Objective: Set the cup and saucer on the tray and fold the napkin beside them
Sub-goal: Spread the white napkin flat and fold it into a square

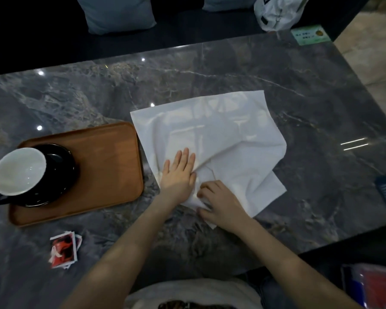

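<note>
Left hand [178,175] flat on napkin [212,134]; right hand [221,202] pinching it.

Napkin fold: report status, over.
Left hand flat on napkin, right hand pinching its near corner. Cup and saucer on tray. Napkin part-folded, rumpled. Nothing obstructing.

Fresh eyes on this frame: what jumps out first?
The big white napkin spread mid-table, with the left hand pressed flat on it and the right hand pinching its near edge. Next, at left, the wooden tray holding the dark cup with its white inside, on a dark saucer.
</note>
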{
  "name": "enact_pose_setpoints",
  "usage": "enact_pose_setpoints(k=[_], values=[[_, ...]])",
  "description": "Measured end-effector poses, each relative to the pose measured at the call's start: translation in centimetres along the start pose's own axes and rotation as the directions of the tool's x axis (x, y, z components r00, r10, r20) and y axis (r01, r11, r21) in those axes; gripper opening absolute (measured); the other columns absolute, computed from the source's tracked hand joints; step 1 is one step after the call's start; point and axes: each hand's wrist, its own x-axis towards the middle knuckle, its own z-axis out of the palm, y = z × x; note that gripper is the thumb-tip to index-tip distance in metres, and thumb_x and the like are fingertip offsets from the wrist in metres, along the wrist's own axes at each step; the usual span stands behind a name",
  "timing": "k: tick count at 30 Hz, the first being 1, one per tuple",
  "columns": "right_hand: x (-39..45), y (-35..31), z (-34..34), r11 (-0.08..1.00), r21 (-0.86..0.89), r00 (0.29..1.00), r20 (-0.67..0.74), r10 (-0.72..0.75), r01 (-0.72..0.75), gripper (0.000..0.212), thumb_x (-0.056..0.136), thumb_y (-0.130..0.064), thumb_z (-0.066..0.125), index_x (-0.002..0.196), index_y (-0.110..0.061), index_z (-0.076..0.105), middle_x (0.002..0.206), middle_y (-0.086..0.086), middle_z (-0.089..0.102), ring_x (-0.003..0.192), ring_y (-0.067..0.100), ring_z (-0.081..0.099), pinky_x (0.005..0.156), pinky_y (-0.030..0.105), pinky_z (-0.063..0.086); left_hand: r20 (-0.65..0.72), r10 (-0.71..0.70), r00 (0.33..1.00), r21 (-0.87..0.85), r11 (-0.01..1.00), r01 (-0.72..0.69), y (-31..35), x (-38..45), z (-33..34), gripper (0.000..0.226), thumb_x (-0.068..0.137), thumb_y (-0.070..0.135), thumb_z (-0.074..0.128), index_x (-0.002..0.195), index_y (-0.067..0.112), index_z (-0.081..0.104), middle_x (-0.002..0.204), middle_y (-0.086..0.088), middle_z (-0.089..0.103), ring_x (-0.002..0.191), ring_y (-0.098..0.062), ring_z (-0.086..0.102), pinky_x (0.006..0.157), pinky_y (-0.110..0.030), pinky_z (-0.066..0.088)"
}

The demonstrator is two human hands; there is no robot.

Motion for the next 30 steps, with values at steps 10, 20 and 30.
enact_pose_setpoints(k=[10, 20, 30], values=[[-1.8, -3.5, -0.4, 0.978, 0.201, 0.999, 0.015, 0.052, -0.054, 0.025, 0.093, -0.029, 0.049, 0.071, -0.018, 0.043, 0.073, 0.006, 0.052, 0.069, 0.019, 0.047, 0.062, 0.029, 0.033, 0.111, -0.002, 0.994, 0.013, 1.0, 0.0, 0.0, 0.0, -1.1, 0.058, 0.098, 0.033, 0.021, 0.146, 0.02, -0.01, 0.155, -0.001, -0.019, 0.142, -0.018, -0.016, 0.116, -0.043, -0.005], [-0.1, -8.3, 2.7, 0.898, 0.308, 0.893, 0.416, 0.171, -0.315, 0.022, 0.096, -0.029, 0.044, 0.084, -0.015, 0.056, 0.085, 0.011, 0.06, 0.077, 0.02, 0.057, 0.076, 0.03, 0.046, 0.144, -0.036, 0.989, 0.029, 0.999, 0.032, 0.6, -0.1, -1.8, 0.058, 0.098, 0.034, 0.021, 0.146, 0.019, -0.01, 0.155, -0.002, -0.018, 0.143, -0.019, -0.015, 0.116, -0.044, -0.002], [-0.5, -4.4, 0.6, 0.802, 0.469, 0.905, -0.012, 0.425, -0.37, 0.03, 0.096, -0.026, 0.041, 0.092, -0.01, 0.065, 0.088, 0.008, 0.067, 0.082, 0.022, 0.061, 0.082, 0.037, 0.05, 0.098, -0.015, 0.995, 0.016, 1.0, 0.014, 0.1, -0.1, -1.1, 0.057, 0.098, 0.04, 0.016, 0.146, 0.021, -0.008, 0.156, 0.0, -0.016, 0.143, -0.017, -0.015, 0.116, -0.042, -0.003]])
